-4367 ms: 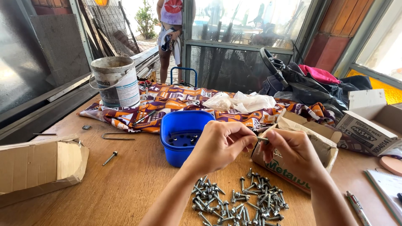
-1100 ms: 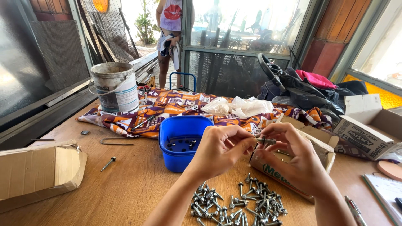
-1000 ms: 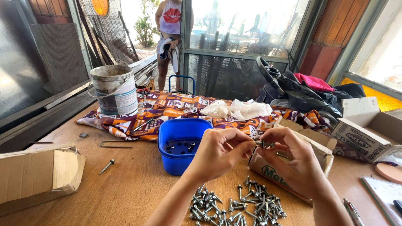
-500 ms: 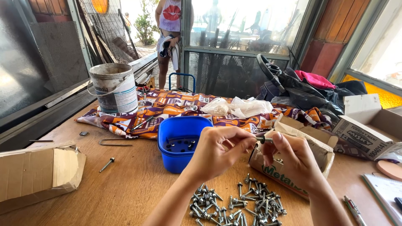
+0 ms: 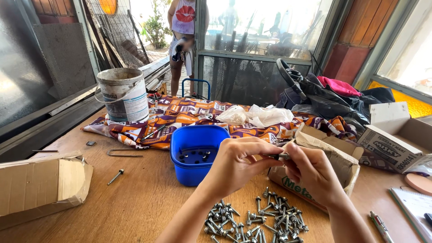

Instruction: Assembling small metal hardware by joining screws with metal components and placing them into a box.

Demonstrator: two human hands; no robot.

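My left hand (image 5: pixel 240 164) and my right hand (image 5: pixel 310 173) meet in front of me, both pinching one small dark screw (image 5: pixel 275 156) held level between their fingertips. Below them lies a pile of several screws (image 5: pixel 256 220) on the wooden table (image 5: pixel 135 202). Just left of my left hand stands a blue plastic tub (image 5: pixel 195 150) with several screws in its bottom. An open brown cardboard box (image 5: pixel 330 168) lies behind my right hand.
A dirty paint bucket (image 5: pixel 122 94) stands on a patterned cloth (image 5: pixel 180 114) at the back. A cardboard box (image 5: pixel 40 184) lies at the left, a lone screw (image 5: pixel 115 177) near it. Another box (image 5: pixel 396 139), a notebook (image 5: pixel 416 209) and pen (image 5: pixel 380 225) sit right. A person (image 5: pixel 183 31) stands outside.
My hands have stayed together on the screw, shifting only slightly. The view has tilted a little; the person outside has hardly moved.
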